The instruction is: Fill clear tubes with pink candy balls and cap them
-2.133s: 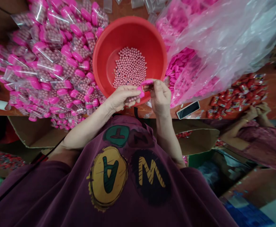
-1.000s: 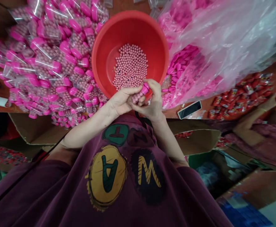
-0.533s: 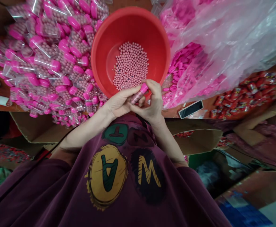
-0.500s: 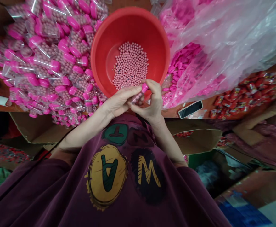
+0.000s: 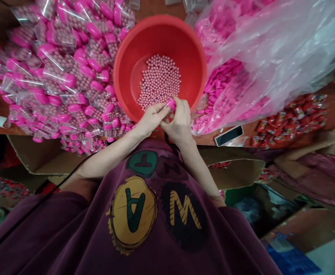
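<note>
My left hand (image 5: 152, 119) and my right hand (image 5: 180, 121) meet at the near rim of a red plastic basin (image 5: 127, 65). Both are closed on one small clear container with a bright pink cap (image 5: 171, 105). The cap shows between my fingertips; most of the container's body is hidden by the hands. Small pink beads (image 5: 161, 80) lie in the bottom of the basin, with a few dark ones among them. Left of the basin is a big heap of bead-filled clear containers with pink caps (image 5: 67, 80). Loose pink caps (image 5: 224, 78) lie on the right.
A translucent plastic bag (image 5: 273, 57) spreads over the loose caps. A phone (image 5: 228, 135) lies near the table edge, beside a pile of small red wrapped pieces (image 5: 293, 122). Another person's arm (image 5: 307, 147) reaches in at the far right. Cardboard boxes (image 5: 233, 172) stand below the table.
My hands have drawn closer together and turned the container, so its body shows less now. The right fingers have curled in around it. The view has shifted slightly.
</note>
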Motion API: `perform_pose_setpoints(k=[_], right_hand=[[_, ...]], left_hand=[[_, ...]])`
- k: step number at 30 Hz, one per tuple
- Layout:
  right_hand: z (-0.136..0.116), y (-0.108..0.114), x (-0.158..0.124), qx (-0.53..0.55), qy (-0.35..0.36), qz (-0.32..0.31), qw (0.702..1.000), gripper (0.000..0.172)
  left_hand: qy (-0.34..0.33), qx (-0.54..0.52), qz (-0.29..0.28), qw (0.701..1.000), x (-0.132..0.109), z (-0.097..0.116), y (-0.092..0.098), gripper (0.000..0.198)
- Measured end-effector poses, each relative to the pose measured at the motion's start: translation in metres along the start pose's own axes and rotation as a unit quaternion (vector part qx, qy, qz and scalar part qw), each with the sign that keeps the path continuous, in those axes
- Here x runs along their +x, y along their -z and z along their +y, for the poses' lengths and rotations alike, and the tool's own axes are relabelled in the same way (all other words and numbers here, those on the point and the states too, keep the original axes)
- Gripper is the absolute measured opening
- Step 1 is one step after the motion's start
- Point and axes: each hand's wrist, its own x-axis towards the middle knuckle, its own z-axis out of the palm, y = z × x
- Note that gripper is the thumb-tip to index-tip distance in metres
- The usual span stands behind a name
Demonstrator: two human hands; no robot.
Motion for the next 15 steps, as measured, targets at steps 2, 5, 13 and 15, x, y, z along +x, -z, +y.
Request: perform_pose_setpoints(k=[2, 5, 13, 15], right_hand=[[0.0, 0.0, 0.0, -0.007, -0.001, -0.01, 1.0, 0.064], [-0.002, 0.001, 0.001, -0.025, 0.004, -0.031, 0.999, 0.06], [-0.01, 0.008, 0.004, -0.061, -0.009, -0.029, 0.998, 0.056], [-0.012, 0.006, 0.003, -0.039, -0.022, -0.039, 0.998, 0.059]], left_hand=[[0.008, -0.026, 0.017, 0.999, -0.003, 0.002, -0.001, 0.024], [0.004, -0.048, 0.05, 0.998, -0.008, 0.004, -0.005, 0.029], [-0.024, -0.042, 0.041, 0.998, -0.009, -0.002, -0.005, 0.027], [-0.013, -0.036, 0.034, 0.999, -0.008, -0.005, 0.001, 0.026]])
